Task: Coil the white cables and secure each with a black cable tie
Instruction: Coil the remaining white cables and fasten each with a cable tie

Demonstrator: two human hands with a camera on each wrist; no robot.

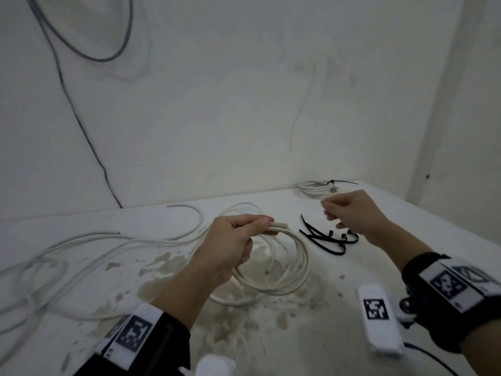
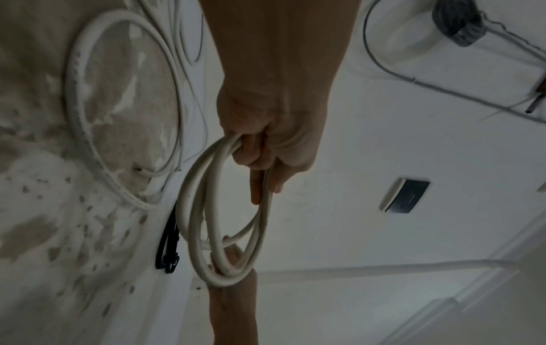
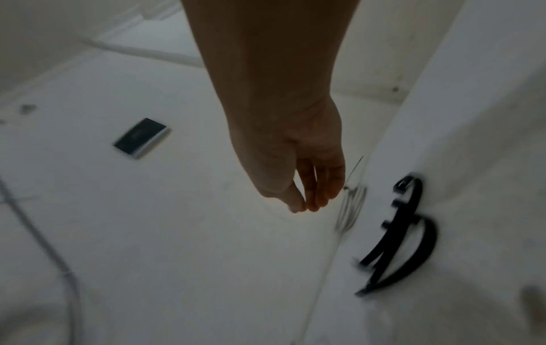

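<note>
Coil of white cable (image 1: 282, 264) hangs from the left hand (image 1: 233, 242), fingers curled around the top of the loops, so that grip is closed on it. Loops hang roughly upright off the fist, bottom edge near the counter (image 1: 406, 234). Right hand (image 1: 349, 213) hovers empty, fingers loosely bent, over the loose black cable ties (image 1: 325, 237). One already-tied coil (image 1: 317, 188) lies flat at the far edge, tie tail pointing right.

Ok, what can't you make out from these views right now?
- Head view: how many loose ties; they overlap, and the right hand covers some.
- Right wrist view: ties smeared by blur.
- Left wrist view: coil top hidden inside left hand.
- Head view: left cable cut off by edge.
</note>
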